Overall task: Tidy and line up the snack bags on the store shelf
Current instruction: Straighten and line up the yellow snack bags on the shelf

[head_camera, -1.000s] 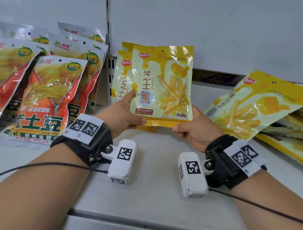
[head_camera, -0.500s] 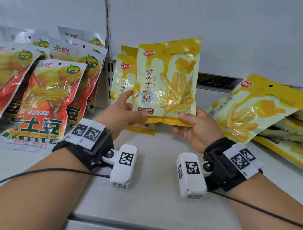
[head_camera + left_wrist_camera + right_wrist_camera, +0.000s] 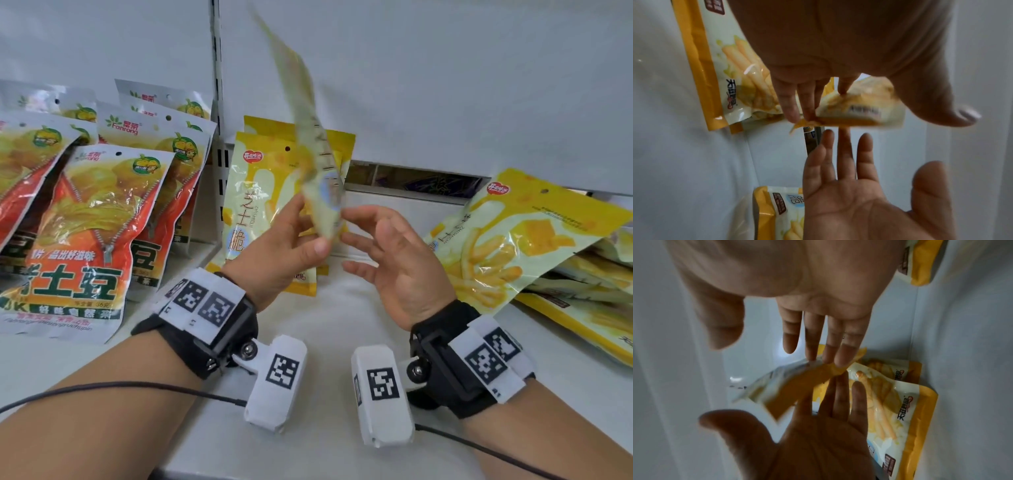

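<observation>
A yellow cheese-stick snack bag stands edge-on and blurred above the shelf, between my two hands. My left hand has its fingers behind the bag's lower end and its thumb out in front. My right hand faces it with straight, spread fingers. In the right wrist view the bag's orange bottom edge sits between the straight fingertips of both hands. The left wrist view shows the bag's bottom under my left fingers. Two matching yellow bags stand upright behind it against the back wall.
Red potato-chip bags lean in rows at the left, past a slotted upright. Several yellow bags lie toppled in a heap at the right. The white shelf runs under my hands, its front edge near my forearms.
The bag faced me, gripped at both bottom corners; it has risen and turned edge-on. My right hand let go and spread its fingers, and my left grip loosened.
</observation>
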`<state>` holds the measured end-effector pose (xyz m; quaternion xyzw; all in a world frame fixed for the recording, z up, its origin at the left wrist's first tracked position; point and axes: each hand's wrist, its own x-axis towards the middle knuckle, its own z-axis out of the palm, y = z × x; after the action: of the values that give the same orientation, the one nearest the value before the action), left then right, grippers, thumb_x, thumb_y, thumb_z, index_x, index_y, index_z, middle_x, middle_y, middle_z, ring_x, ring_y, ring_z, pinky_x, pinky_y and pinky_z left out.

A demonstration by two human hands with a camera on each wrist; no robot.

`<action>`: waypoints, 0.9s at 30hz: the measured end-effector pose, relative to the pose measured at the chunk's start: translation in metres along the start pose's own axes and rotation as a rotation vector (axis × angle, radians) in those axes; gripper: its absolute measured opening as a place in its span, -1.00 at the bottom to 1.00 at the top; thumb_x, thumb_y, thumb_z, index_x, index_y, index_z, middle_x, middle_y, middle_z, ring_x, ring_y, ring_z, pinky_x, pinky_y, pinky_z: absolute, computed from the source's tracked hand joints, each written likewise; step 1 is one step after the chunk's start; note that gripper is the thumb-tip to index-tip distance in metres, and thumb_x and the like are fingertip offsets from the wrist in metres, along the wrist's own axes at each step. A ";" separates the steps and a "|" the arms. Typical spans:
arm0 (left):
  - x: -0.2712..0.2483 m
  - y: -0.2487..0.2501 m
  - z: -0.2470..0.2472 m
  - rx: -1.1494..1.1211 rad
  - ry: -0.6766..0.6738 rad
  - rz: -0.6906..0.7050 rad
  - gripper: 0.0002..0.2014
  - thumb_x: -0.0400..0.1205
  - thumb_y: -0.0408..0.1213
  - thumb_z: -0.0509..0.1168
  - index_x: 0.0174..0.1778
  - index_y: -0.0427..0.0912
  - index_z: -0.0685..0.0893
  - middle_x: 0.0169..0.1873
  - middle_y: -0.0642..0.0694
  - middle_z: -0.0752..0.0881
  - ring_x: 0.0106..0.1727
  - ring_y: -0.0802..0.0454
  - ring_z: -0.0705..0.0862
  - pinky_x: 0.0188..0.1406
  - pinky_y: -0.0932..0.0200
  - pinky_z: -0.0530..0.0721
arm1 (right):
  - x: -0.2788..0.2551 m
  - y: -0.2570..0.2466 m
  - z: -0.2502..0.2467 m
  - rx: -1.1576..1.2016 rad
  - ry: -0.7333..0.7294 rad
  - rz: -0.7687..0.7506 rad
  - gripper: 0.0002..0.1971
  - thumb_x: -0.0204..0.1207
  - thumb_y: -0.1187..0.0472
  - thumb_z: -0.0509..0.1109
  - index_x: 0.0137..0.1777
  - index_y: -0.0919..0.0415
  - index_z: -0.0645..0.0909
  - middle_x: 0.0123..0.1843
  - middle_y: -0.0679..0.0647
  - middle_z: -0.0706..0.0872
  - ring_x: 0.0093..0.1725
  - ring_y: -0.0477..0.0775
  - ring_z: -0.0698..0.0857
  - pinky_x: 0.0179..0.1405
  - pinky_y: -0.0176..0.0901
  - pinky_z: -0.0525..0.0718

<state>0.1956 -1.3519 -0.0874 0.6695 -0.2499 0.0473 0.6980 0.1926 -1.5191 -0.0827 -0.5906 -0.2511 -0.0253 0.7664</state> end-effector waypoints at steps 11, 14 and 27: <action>-0.003 0.000 -0.006 -0.375 0.209 -0.157 -0.46 0.39 -0.32 0.29 0.34 -0.28 0.54 0.20 -0.29 0.72 0.10 -0.23 0.73 0.01 -0.09 0.76 | 0.011 0.007 -0.014 -0.149 0.452 0.046 -0.94 0.57 0.19 0.36 -0.01 0.04 0.55 -0.08 -0.09 0.61 -0.12 -0.10 0.58 -0.24 -0.22 0.55; -0.002 0.000 -0.007 -0.392 0.233 -0.162 -0.70 0.55 -0.40 0.23 0.20 -0.25 0.59 0.04 -0.25 0.77 -0.08 -0.17 0.78 -0.13 -0.08 0.79 | 0.014 0.012 -0.018 -0.204 0.459 0.082 -0.73 0.53 0.23 0.40 0.19 0.10 0.48 -0.03 -0.09 0.58 -0.11 -0.17 0.58 -0.15 -0.23 0.55; -0.001 -0.007 -0.019 -0.253 0.193 -0.139 -0.67 0.46 -0.36 0.28 0.14 -0.08 0.61 -0.08 -0.07 0.83 -0.15 -0.07 0.81 -0.11 -0.03 0.78 | 0.011 0.016 -0.021 -0.213 0.326 0.149 -0.81 0.59 0.39 0.30 -0.04 0.04 0.55 -0.15 0.00 0.73 -0.28 -0.06 0.63 -0.43 -0.28 0.62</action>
<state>0.2025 -1.3340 -0.0937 0.5842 -0.1389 0.0309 0.7991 0.2153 -1.5312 -0.0957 -0.6733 -0.0755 -0.0900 0.7300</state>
